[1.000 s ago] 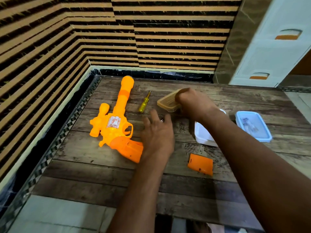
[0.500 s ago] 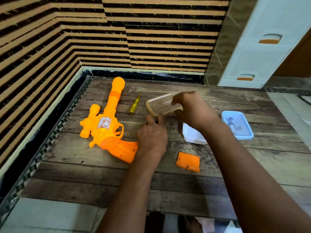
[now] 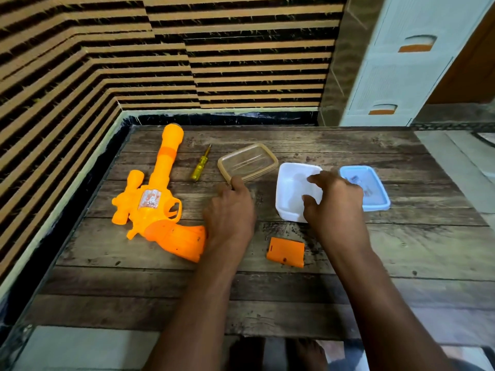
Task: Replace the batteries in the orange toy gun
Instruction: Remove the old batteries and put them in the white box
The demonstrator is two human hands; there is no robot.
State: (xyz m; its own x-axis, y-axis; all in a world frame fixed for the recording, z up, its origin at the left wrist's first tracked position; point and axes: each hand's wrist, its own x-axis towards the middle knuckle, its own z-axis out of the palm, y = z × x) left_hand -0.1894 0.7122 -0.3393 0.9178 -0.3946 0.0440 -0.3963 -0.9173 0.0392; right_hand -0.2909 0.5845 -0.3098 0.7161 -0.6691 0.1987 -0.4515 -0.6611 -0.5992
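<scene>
The orange toy gun (image 3: 158,199) lies on its side at the left of the wooden table (image 3: 401,250), with its grip toward me. Its orange battery cover (image 3: 286,252) lies loose on the table between my forearms. My left hand (image 3: 230,210) rests on the table beside the gun's grip. One fingertip touches the near rim of a clear tan-edged lid (image 3: 247,162); the other fingers are hidden under the hand. My right hand (image 3: 334,204) hovers over an open white container (image 3: 292,191), thumb and fingers spread, with nothing visible in them.
A small yellow screwdriver (image 3: 200,164) lies between the gun's barrel and the lid. A box with a blue lid (image 3: 375,188) and small items inside sits right of the white container. Striped walls border the table at the left and back. A white drawer unit (image 3: 401,62) stands at the back right.
My right hand has put the clear lid down on the table and moved right to the white container. My left hand has drawn back a little, keeping a finger on the lid's rim.
</scene>
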